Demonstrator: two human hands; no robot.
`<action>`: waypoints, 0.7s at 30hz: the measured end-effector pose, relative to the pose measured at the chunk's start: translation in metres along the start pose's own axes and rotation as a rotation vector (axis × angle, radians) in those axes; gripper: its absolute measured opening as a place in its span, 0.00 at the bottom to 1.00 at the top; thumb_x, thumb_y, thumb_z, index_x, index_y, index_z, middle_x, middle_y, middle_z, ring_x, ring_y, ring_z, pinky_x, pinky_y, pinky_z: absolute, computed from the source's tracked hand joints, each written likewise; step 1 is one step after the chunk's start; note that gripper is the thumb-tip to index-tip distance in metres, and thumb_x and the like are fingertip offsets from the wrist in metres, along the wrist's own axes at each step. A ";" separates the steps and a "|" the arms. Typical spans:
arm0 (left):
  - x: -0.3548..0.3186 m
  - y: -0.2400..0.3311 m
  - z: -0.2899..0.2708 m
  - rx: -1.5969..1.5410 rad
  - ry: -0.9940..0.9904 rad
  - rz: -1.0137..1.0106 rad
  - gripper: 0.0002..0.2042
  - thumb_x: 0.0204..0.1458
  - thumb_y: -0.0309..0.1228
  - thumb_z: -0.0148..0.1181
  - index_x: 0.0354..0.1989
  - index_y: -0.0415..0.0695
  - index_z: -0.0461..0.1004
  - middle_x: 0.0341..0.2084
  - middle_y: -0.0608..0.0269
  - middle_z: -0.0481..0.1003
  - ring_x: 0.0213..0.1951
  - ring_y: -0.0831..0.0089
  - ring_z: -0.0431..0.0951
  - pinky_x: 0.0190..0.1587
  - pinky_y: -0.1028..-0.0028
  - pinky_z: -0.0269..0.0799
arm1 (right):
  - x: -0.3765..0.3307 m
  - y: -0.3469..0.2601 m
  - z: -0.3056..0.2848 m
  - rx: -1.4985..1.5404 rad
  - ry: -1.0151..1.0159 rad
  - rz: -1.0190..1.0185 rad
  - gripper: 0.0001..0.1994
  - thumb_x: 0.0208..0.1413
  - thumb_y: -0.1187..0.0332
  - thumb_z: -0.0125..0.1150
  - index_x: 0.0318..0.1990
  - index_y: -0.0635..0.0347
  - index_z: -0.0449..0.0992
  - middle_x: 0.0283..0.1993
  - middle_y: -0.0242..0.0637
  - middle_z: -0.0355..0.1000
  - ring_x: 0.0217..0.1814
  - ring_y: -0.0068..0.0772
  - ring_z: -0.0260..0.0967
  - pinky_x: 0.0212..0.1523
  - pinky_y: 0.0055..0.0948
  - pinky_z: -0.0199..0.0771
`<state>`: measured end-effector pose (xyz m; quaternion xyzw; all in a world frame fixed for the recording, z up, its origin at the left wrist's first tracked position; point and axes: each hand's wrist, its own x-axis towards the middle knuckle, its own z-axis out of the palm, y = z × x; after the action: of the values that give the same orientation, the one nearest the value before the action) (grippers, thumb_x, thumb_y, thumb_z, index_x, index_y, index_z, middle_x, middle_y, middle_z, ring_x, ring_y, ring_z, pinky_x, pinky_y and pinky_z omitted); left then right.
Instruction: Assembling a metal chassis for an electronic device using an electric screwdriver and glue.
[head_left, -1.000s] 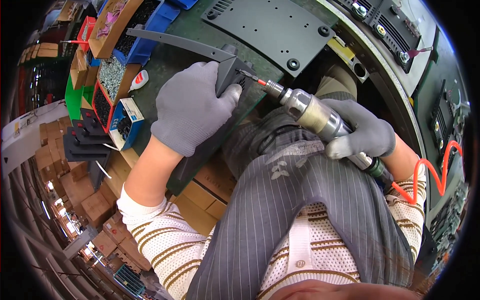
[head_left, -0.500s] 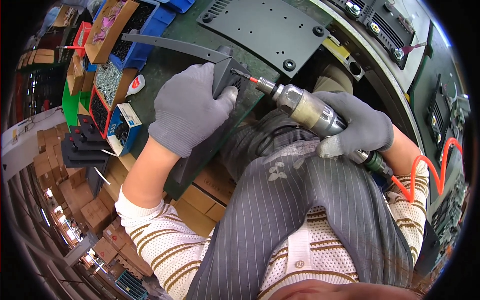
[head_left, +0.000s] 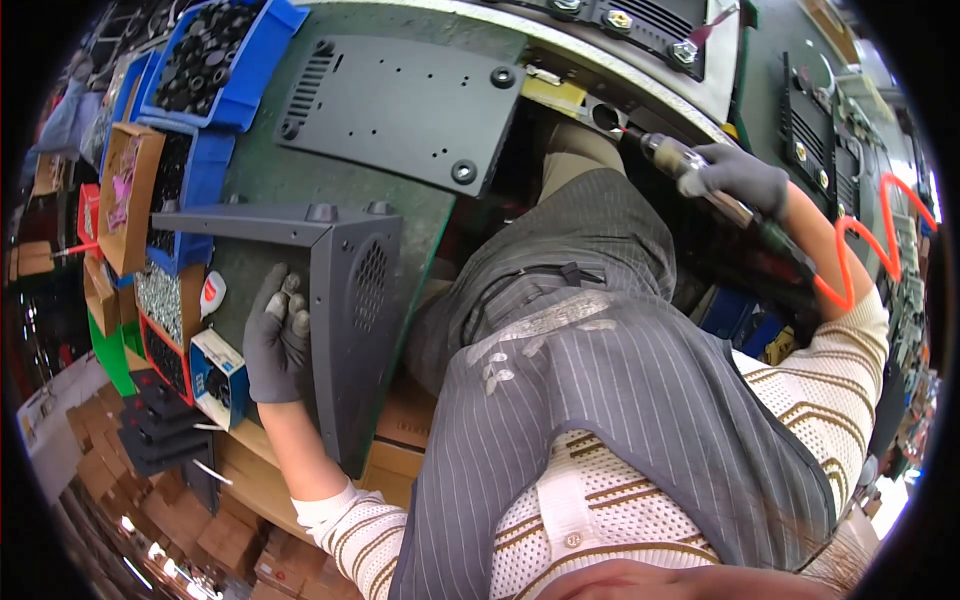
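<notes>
My right hand (head_left: 745, 180), gloved in grey, is wrapped round a pneumatic screwdriver (head_left: 715, 198). Its tip points up and left, close to a round opening in a metal bracket (head_left: 606, 116) by the bench edge. My left hand (head_left: 277, 340), also gloved, is beside the inner face of a dark grey metal housing (head_left: 345, 270). Its fingers are curled in with the fingertips gathered; whatever they may hold is too small to make out. The housing stands on the green bench, its perforated side facing right, with dark round feet on top.
A flat grey panel (head_left: 400, 110) with round feet lies on the bench (head_left: 262, 180). Blue bins (head_left: 245, 110) of black parts and a box of screws (head_left: 160, 297) line the left. A small white bottle (head_left: 212, 293) is beside them. An orange coiled hose (head_left: 850, 270) hangs right.
The screwdriver has moved away from the housing, up and right to the bracket. My left hand has let go of the housing's corner and turned, fingers curled. The housing now stands differently turned.
</notes>
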<state>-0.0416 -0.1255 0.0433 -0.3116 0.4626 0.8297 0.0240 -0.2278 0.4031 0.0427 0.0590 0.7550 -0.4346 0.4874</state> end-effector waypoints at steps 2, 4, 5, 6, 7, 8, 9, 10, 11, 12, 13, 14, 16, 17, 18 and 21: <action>0.007 0.000 0.001 -0.005 -0.042 0.003 0.23 0.58 0.20 0.42 0.64 0.33 0.55 0.50 0.50 0.70 0.44 0.69 0.77 0.47 0.73 0.79 | 0.011 -0.012 0.000 -0.002 0.006 0.062 0.21 0.45 0.53 0.67 0.37 0.61 0.74 0.24 0.31 0.69 0.19 0.22 0.67 0.20 0.22 0.68; -0.003 0.006 0.006 0.020 -0.014 0.029 0.23 0.58 0.20 0.43 0.64 0.33 0.55 0.51 0.49 0.70 0.45 0.69 0.77 0.47 0.74 0.79 | 0.029 -0.012 0.003 -0.016 -0.016 0.027 0.20 0.45 0.51 0.67 0.35 0.60 0.74 0.23 0.31 0.69 0.18 0.22 0.67 0.19 0.22 0.68; -0.009 0.011 0.008 0.045 0.012 0.040 0.24 0.58 0.21 0.43 0.64 0.33 0.54 0.52 0.49 0.69 0.46 0.69 0.76 0.47 0.75 0.78 | 0.033 -0.011 0.003 0.048 -0.046 0.044 0.20 0.45 0.50 0.66 0.33 0.59 0.74 0.22 0.31 0.69 0.17 0.23 0.67 0.18 0.22 0.68; -0.011 0.020 -0.006 0.148 -0.021 0.040 0.25 0.58 0.23 0.45 0.65 0.34 0.53 0.55 0.48 0.67 0.49 0.69 0.75 0.48 0.75 0.77 | 0.047 -0.015 0.004 0.099 -0.094 0.056 0.20 0.46 0.48 0.66 0.31 0.58 0.74 0.22 0.31 0.70 0.16 0.23 0.67 0.17 0.22 0.68; -0.012 0.029 -0.003 0.347 0.023 0.093 0.25 0.57 0.25 0.46 0.64 0.34 0.56 0.57 0.48 0.66 0.50 0.68 0.75 0.48 0.74 0.75 | 0.060 -0.011 0.002 0.120 -0.125 0.033 0.21 0.46 0.45 0.65 0.29 0.56 0.74 0.21 0.31 0.70 0.14 0.23 0.66 0.15 0.21 0.67; -0.013 0.040 0.001 0.434 0.093 0.143 0.25 0.57 0.25 0.47 0.64 0.34 0.57 0.57 0.48 0.67 0.50 0.68 0.75 0.48 0.74 0.75 | 0.060 -0.019 0.006 0.134 -0.099 0.087 0.22 0.46 0.44 0.64 0.29 0.56 0.75 0.21 0.32 0.71 0.15 0.23 0.67 0.15 0.20 0.67; -0.010 0.054 0.002 0.521 0.157 0.192 0.24 0.57 0.26 0.47 0.63 0.34 0.59 0.57 0.49 0.67 0.50 0.68 0.75 0.48 0.74 0.74 | 0.070 -0.008 0.000 0.153 -0.051 0.104 0.24 0.46 0.42 0.63 0.32 0.57 0.74 0.22 0.32 0.71 0.16 0.23 0.67 0.15 0.20 0.66; -0.006 0.067 -0.009 0.543 0.188 0.270 0.23 0.57 0.25 0.46 0.62 0.34 0.60 0.55 0.48 0.68 0.49 0.67 0.75 0.47 0.74 0.75 | 0.068 -0.010 0.005 0.232 0.043 0.058 0.26 0.46 0.42 0.63 0.37 0.57 0.73 0.24 0.32 0.72 0.17 0.22 0.68 0.15 0.20 0.67; -0.001 0.081 -0.023 0.568 0.209 0.346 0.21 0.58 0.24 0.45 0.61 0.34 0.61 0.54 0.48 0.70 0.48 0.67 0.76 0.47 0.74 0.75 | 0.070 -0.009 -0.001 0.234 0.020 0.087 0.27 0.47 0.42 0.61 0.41 0.57 0.72 0.25 0.32 0.72 0.18 0.21 0.68 0.15 0.20 0.67; -0.003 0.097 -0.041 0.620 0.316 0.408 0.21 0.59 0.23 0.44 0.61 0.34 0.62 0.53 0.48 0.70 0.48 0.67 0.76 0.46 0.74 0.75 | 0.073 -0.009 -0.004 0.239 0.002 0.083 0.26 0.49 0.42 0.59 0.41 0.56 0.73 0.25 0.32 0.72 0.18 0.20 0.68 0.15 0.18 0.67; -0.003 0.110 -0.063 0.671 0.413 0.464 0.20 0.59 0.22 0.43 0.60 0.33 0.62 0.51 0.48 0.71 0.47 0.66 0.77 0.44 0.75 0.76 | 0.075 -0.007 -0.004 0.263 0.010 0.050 0.25 0.51 0.42 0.58 0.41 0.56 0.73 0.25 0.32 0.72 0.17 0.20 0.68 0.14 0.17 0.66; 0.000 0.123 -0.083 0.689 0.497 0.505 0.19 0.59 0.21 0.42 0.60 0.33 0.63 0.51 0.47 0.71 0.45 0.66 0.77 0.42 0.75 0.76 | 0.075 -0.007 -0.005 0.276 0.009 0.030 0.25 0.51 0.43 0.57 0.43 0.55 0.72 0.25 0.33 0.72 0.17 0.21 0.68 0.12 0.18 0.66; 0.000 0.144 -0.118 0.707 0.602 0.553 0.18 0.60 0.20 0.41 0.59 0.33 0.64 0.50 0.47 0.71 0.44 0.66 0.78 0.40 0.75 0.77 | 0.075 -0.007 0.000 0.365 0.075 0.052 0.23 0.53 0.45 0.57 0.45 0.56 0.72 0.24 0.34 0.72 0.15 0.21 0.67 0.12 0.18 0.66; -0.001 0.153 -0.135 0.749 0.627 0.527 0.19 0.59 0.20 0.42 0.59 0.33 0.64 0.50 0.47 0.71 0.43 0.67 0.77 0.41 0.75 0.77 | 0.075 -0.006 0.003 0.409 0.094 0.043 0.23 0.54 0.46 0.57 0.45 0.56 0.73 0.23 0.34 0.72 0.14 0.22 0.66 0.11 0.18 0.65; -0.001 0.159 -0.148 0.790 0.649 0.498 0.19 0.59 0.20 0.43 0.59 0.33 0.64 0.50 0.47 0.71 0.43 0.68 0.77 0.41 0.75 0.77 | 0.074 -0.006 0.006 0.401 0.082 0.036 0.23 0.54 0.46 0.57 0.45 0.56 0.73 0.23 0.34 0.72 0.14 0.22 0.66 0.11 0.18 0.65; 0.008 0.168 -0.172 0.811 0.764 0.482 0.18 0.59 0.20 0.44 0.58 0.33 0.65 0.48 0.48 0.72 0.40 0.70 0.77 0.38 0.76 0.77 | 0.071 -0.003 0.011 0.491 0.122 -0.011 0.21 0.55 0.48 0.56 0.46 0.55 0.73 0.22 0.34 0.72 0.13 0.22 0.65 0.11 0.18 0.65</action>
<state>-0.0180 -0.3578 0.1010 -0.4399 0.7754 0.3985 -0.2156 -0.2588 0.3695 -0.0127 0.1979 0.6552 -0.6032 0.4096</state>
